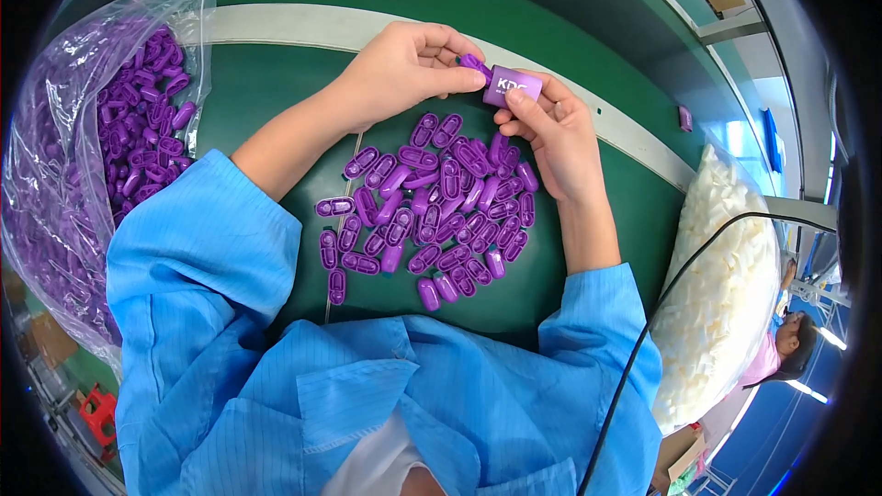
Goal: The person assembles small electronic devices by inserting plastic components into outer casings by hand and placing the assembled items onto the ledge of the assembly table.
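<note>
- Two hands meeting above the counter [276,83]: your left hand [404,64] pinches a small purple clip [474,63]; your right hand [551,129] grips the purple block [512,85].
- Step, as judged: mating clip to block.
- Next: align, press home.
- Spare clips [432,207] heaped below.

Both forearms, in rolled-back blue sleeves, reach forward and converge near the far edge of the green tabletop. The left hand [404,69] curls palm down, thumb and forefinger pinched together at the tips. The right hand [551,133] faces it, fingers wrapped closed, thumb pressed on top.
</note>
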Available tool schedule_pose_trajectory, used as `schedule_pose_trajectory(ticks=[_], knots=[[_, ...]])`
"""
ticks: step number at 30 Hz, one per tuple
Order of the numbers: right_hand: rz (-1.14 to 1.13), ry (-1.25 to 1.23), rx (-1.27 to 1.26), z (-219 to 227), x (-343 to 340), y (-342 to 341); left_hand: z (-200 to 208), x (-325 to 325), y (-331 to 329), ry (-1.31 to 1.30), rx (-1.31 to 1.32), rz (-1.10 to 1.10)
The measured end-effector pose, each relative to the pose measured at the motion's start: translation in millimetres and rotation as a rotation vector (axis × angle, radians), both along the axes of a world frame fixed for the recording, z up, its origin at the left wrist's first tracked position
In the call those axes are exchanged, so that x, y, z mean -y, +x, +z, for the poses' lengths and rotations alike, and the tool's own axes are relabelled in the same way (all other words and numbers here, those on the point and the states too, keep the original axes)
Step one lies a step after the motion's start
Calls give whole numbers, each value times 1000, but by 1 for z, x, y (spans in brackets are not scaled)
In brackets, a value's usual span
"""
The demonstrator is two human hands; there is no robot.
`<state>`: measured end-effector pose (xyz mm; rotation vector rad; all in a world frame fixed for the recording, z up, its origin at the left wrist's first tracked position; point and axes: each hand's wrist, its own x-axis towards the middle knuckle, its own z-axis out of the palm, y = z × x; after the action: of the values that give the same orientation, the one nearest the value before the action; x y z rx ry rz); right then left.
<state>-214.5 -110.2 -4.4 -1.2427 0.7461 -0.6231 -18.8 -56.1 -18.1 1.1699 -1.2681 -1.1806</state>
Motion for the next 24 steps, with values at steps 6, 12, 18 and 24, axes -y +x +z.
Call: schedule_pose_trajectory(ticks=[6, 12, 18, 24], knots=[[-88, -137, 29, 1, -6, 3, -2, -5, -2, 53, -234, 35], [-40, -199, 30, 0, -9, 6, -1, -12, -4, -10, -79, 10], [-29, -204, -7, 2, -8, 5, 0, -16, -13, -21, -56, 4], [14, -225, -4, 0, -7, 3, 4, -20, -11, -48, 112, -26]])
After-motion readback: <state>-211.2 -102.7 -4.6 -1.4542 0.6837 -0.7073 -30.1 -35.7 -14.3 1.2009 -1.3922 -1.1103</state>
